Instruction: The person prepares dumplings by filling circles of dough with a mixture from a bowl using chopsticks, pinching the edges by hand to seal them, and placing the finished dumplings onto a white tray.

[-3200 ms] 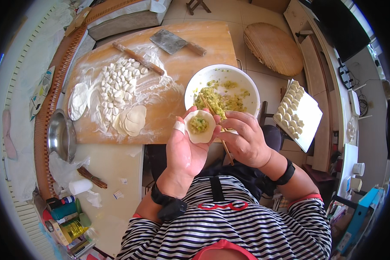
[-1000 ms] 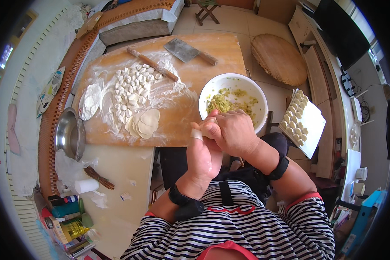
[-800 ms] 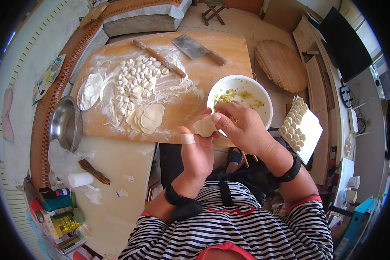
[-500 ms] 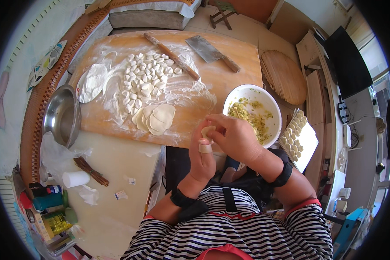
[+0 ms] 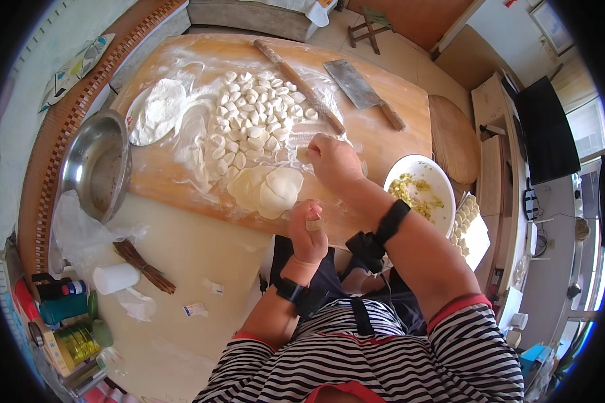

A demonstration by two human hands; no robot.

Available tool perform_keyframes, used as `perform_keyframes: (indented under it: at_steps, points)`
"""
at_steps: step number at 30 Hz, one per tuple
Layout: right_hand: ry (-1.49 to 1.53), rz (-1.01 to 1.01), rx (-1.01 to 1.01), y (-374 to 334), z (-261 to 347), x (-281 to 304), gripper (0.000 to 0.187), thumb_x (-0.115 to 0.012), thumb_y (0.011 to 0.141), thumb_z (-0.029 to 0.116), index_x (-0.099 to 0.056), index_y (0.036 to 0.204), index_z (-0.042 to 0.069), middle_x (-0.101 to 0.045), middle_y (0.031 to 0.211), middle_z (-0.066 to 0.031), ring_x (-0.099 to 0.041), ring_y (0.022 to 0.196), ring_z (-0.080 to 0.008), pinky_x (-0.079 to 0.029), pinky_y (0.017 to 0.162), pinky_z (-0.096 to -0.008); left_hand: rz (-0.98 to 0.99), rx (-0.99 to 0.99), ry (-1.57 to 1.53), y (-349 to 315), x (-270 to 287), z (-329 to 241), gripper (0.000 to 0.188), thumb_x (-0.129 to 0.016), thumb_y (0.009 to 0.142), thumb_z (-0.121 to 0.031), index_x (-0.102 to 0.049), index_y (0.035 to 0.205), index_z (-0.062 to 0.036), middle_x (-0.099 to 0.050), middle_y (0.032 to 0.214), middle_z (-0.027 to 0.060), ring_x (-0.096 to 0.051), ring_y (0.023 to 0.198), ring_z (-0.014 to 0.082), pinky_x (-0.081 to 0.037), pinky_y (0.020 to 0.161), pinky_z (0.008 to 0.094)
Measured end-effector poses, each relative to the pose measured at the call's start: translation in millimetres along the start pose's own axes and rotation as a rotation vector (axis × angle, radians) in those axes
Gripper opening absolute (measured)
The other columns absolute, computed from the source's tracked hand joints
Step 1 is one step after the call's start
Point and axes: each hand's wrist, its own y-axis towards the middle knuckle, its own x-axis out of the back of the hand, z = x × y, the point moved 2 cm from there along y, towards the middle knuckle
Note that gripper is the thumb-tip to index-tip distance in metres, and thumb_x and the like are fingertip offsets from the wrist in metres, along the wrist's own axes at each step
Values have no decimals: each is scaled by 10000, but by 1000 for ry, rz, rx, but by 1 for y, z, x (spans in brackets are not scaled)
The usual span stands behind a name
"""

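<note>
Pale dough, most likely the folded dumpling (image 5: pixel 304 156), had left the two-handed pinch: half a second earlier both hands were on it, and at this point only the right hand (image 5: pixel 334 161) had it. Fingers of that hand were gripping it at the tips, knuckles up, over the floured wooden surface (image 5: pixel 410 91). Contact with the surface: couldn't tell.

Left hand (image 5: pixel 307 232), at 7 o'clock from the right, had dropped out of the pinch. Its fingers were closed in a loose curl, bandage (image 5: pixel 314 225) on the thumb, no object showing.

View had swung too, so the enamel bowl (image 5: pixel 431 169) with filling (image 5: pixel 420 195) now sat around 3 o'clock of frame centre. That shift was head motion, I'd say. Chopsticks seen a moment before weren't visible.

Surroundings: wrapper stack (image 5: pixel 275 191) at 10–11 o'clock from the left hand, near it. Cut dough pieces (image 5: pixel 252 111) at 10–11 from the right fingertips, rolling pin (image 5: pixel 299 86) at 12 of centre, cleaver (image 5: pixel 351 84) at 1. White tray (image 5: pixel 477 242) carrying rows of made dumplings (image 5: pixel 465 213) was between 3 and 4, past the bowl.

Read: pinching on this one looked finished or nearly so; it was one-handed but unreleased, with wrappers and filling remaining.
</note>
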Motion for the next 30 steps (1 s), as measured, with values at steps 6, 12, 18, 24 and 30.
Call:
perform_keyframes:
  at_steps: [6,12,18,24,30]
  points:
    - [-119,12,-16,19,-6,-32,184,-579,875,243,-651,976,108,-680,980,-132,-637,938,-338,-494,814,-449,17,18,28,3,2,-9,209,-468,954,-160,-586,1030,-6,-597,861,127,-585,773,248,-472,720,327]
    - [-52,-4,-74,22,-2,-24,188,-567,882,222,-642,1013,110,-690,932,-147,-647,899,-353,-504,779,-448,73,-16,99,8,-2,-10,193,-465,965,-146,-593,992,-3,-606,847,140,-595,760,285,-481,714,349]
    - [562,-121,73,-44,1,95,176,-646,862,145,-645,963,1,-690,762,-115,-677,727,-212,-521,664,-335,70,-19,152,8,-4,-7,171,-442,975,-101,-582,975,-4,-612,875,135,-599,789,264,-487,735,348]
    - [645,-600,-1,-192,-131,251,106,-641,899,45,-629,985,-17,-679,806,-53,-639,724,-90,-506,657,-218,113,35,237,4,-8,-4,218,-416,1003,-129,-581,997,13,-618,897,104,-588,796,208,-487,767,320]
    - [441,-921,-456,-338,-358,262,110,-618,912,83,-624,960,-16,-663,754,-62,-650,656,-116,-517,609,-237,256,-17,475,3,-25,-9,285,-412,1022,-202,-586,1022,24,-618,873,130,-592,792,244,-486,744,354]
